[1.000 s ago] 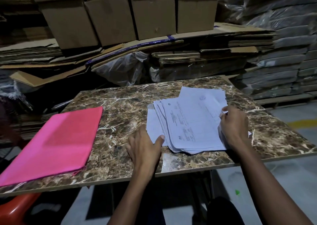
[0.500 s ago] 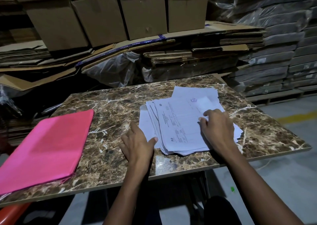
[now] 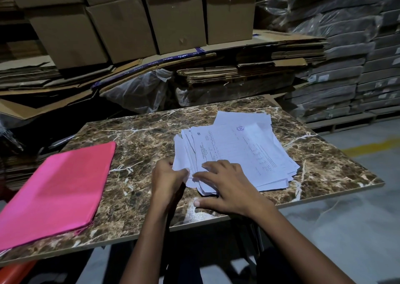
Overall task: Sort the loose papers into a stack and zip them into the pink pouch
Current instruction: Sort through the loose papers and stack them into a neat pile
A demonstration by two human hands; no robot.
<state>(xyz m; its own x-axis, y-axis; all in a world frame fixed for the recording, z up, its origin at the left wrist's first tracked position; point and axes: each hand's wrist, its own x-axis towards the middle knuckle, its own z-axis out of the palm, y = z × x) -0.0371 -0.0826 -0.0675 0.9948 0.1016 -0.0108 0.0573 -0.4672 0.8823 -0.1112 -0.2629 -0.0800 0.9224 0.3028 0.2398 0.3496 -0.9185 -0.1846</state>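
A loose, fanned pile of white printed papers (image 3: 238,151) lies on the right half of the marble table (image 3: 147,136). My left hand (image 3: 167,181) is at the pile's near left corner, and its thumb and fingers pinch the edges of the lower sheets. Beside it, my right hand (image 3: 227,186) rests flat on that same corner with fingers spread, thumb out on the table. The pink pouch (image 3: 56,188) lies flat at the table's left end, apart from both hands; its zip is not visible.
Cardboard boxes (image 3: 121,24) and flattened cardboard are piled right behind the table. Wrapped bundles (image 3: 346,67) are stacked at the back right. An orange-red seat edge (image 3: 15,270) shows at the lower left. Grey floor with a yellow line lies to the right.
My right hand has moved from the pile's right side to its near left corner. My left hand has shifted forward from the table onto the papers' edge.
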